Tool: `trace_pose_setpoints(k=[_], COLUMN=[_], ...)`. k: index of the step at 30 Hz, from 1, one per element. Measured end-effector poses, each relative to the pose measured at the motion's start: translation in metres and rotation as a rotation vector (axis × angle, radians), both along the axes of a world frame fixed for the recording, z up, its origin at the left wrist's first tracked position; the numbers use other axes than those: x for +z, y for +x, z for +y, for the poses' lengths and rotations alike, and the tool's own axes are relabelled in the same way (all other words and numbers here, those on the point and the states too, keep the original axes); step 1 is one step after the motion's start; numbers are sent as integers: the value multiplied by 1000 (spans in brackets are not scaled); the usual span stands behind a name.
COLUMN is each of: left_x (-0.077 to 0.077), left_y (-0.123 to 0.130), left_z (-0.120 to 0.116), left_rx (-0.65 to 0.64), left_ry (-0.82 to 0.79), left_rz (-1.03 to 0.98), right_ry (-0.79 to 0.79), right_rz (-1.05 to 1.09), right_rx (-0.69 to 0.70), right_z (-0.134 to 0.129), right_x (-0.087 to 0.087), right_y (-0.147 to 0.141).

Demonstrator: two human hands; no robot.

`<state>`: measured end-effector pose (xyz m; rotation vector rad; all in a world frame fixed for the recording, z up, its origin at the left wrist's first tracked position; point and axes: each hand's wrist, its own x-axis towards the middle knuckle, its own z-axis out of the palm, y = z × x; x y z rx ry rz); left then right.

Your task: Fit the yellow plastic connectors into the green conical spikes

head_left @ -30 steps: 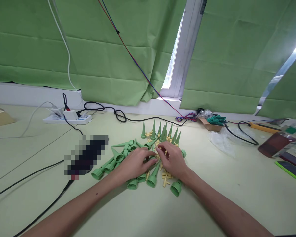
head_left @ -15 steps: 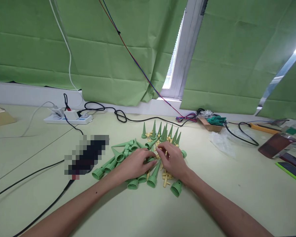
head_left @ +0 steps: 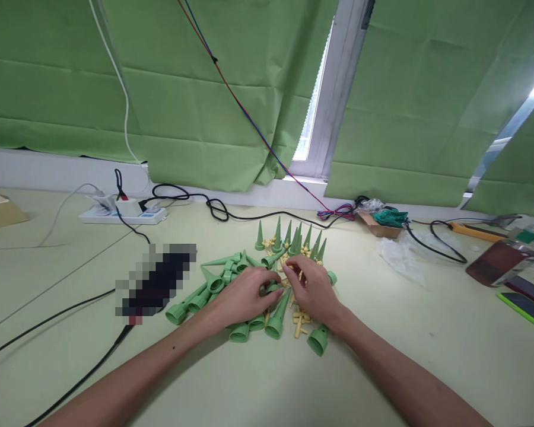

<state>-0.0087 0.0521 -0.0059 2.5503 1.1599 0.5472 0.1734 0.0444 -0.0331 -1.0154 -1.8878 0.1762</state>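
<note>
My left hand rests over a pile of green cone spikes, its fingers curled around something too hidden to name. Close to its fingertips, my right hand is bent in a pinch, and what it grips is too small to make out. Yellow T-shaped pieces lie below and between the hands. Several green cones stand upright behind them, with yellow pieces among them. One green cone lies by my right wrist, its open end toward me.
A power strip and black cable lie along the wall. At left is a blurred dark object. On the right are a small cardboard box, plastic bag, bottle and green-edged phone.
</note>
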Motion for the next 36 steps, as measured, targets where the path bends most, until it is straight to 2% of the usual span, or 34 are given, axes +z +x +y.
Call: trace_pose_setpoints(k=[5,15,21,30,36], left_x=[5,9,9,7,5], left_y=[1,4,5,3,3], left_z=[-1,-4,-6,-5,-4], left_rx=[12,37,66,59,33], left_ry=[4,8,-29,-190,-164], left_rz=[-56,-181,-255,-281,-314], right_ry=[-64,-201,-195,-220,-151], right_rz=[30,165,236,249,173], right_rx=[-8,65,105,107,65], right_z=[0,-3,-2,-3,-3], right_x=[1,0,-5,-5,-2], right_y=[0,-2,-3,-2,-2])
